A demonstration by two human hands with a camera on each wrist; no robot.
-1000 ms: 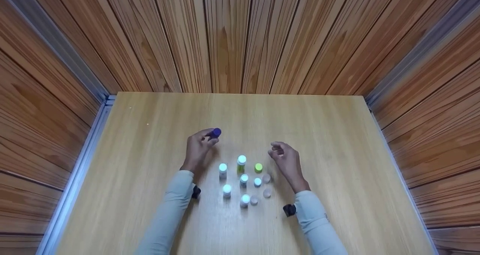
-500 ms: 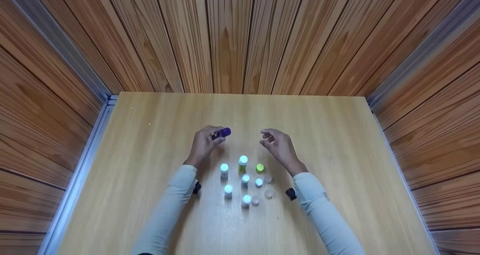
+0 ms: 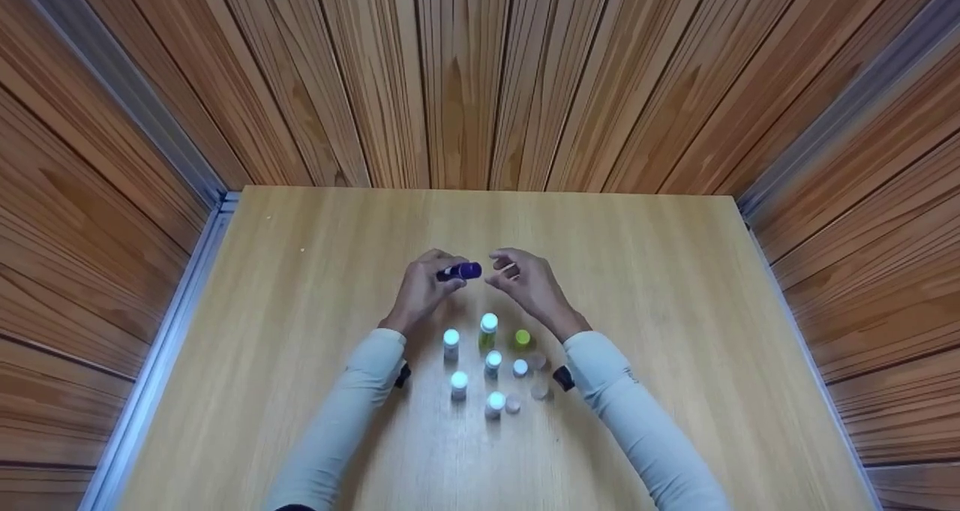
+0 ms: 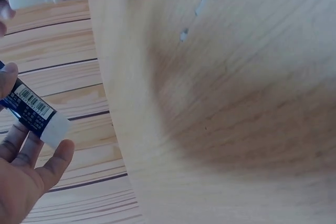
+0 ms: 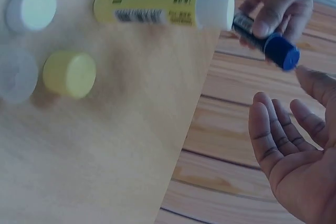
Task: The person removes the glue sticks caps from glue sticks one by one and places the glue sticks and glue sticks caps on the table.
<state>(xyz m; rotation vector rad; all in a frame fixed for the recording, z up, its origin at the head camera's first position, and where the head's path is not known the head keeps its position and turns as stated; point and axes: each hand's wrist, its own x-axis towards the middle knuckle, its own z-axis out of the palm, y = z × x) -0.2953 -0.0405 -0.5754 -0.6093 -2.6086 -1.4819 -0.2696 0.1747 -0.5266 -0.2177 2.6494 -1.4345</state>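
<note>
Above the far side of the group of tubes, my left hand [image 3: 420, 292] grips a dark blue glue stick [image 3: 459, 272] between thumb and fingers. Its blue cap [image 5: 282, 52] points toward my right hand, and its white base [image 4: 55, 129] shows at the other end in the left wrist view. My right hand [image 3: 531, 284] is held just beside the cap with fingers apart and slightly bent, holding nothing. In the right wrist view its thumb is right at the cap's end. Below the hands stands a yellow-green glue stick [image 5: 152, 8], white end up.
Several white-ended tubes stand on the wooden table [image 3: 300, 391], among them one tube [image 3: 459, 385] at the front left. Right of them sit a yellow-green cap [image 3: 523, 338], a small white piece [image 3: 520, 368] and several translucent caps [image 3: 513, 404]. Wood-panelled walls [image 3: 457, 83] enclose the table.
My left hand has moved right with the glue stick, which has tilted from cap-up to nearly level. My right hand has moved left and away from me, close to the cap, its fingers spreading.
</note>
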